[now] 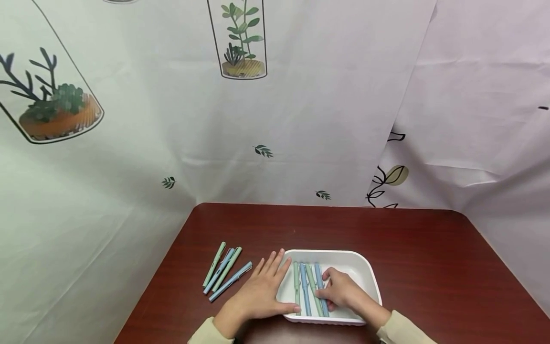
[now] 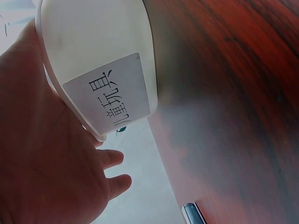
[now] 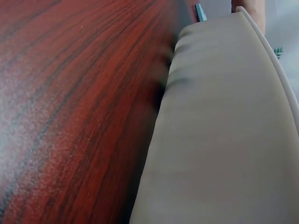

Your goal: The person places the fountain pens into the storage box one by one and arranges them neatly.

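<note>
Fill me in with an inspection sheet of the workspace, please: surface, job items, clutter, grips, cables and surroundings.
Surface: dark red, wood-grained table with a slight sheen.
Job items, tray: white tray, with a printed label on its outside.
Job items, pens: four pens in the tray, alternating green and blue from the left; four loose pens, two green and two blue, on the table to the tray's left.
Clutter: nothing seen.
Left grip: left hand at the tray's left rim, fingers spread.
Right grip: right hand seems to pinch the rightmost blue pen in the tray.
Cables: nothing seen.
Surroundings: pale, creased wall covering printed with plants.
</note>
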The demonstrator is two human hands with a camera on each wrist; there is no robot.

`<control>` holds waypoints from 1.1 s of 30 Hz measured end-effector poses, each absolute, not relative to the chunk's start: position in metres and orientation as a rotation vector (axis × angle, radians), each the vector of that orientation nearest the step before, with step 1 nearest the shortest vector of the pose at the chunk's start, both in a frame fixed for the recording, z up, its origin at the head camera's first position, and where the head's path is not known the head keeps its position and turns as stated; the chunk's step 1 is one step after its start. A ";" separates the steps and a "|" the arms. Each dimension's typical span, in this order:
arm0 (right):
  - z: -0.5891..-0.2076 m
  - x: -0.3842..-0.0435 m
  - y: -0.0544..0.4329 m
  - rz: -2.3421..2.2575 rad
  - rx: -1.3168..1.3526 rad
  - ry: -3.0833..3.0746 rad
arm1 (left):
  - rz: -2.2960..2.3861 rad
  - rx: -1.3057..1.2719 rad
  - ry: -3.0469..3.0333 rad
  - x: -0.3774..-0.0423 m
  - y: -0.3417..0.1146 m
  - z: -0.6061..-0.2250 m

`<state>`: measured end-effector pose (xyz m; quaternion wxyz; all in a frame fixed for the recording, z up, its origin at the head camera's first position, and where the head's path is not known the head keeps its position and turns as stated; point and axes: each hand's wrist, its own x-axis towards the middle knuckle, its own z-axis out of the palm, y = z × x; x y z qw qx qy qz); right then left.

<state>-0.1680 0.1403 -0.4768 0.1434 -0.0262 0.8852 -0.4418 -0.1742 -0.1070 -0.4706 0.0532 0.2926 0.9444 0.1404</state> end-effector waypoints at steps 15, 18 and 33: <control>-0.470 -0.163 0.148 -1.240 -0.126 2.602 | 0.389 0.910 2.896 -0.174 -0.107 -0.469; -0.467 -0.160 0.152 -1.254 -0.151 2.622 | 0.384 0.909 2.899 -0.173 -0.107 -0.469; -0.454 -0.143 0.183 -1.358 -0.358 2.790 | 0.403 0.924 2.897 -0.172 -0.107 -0.470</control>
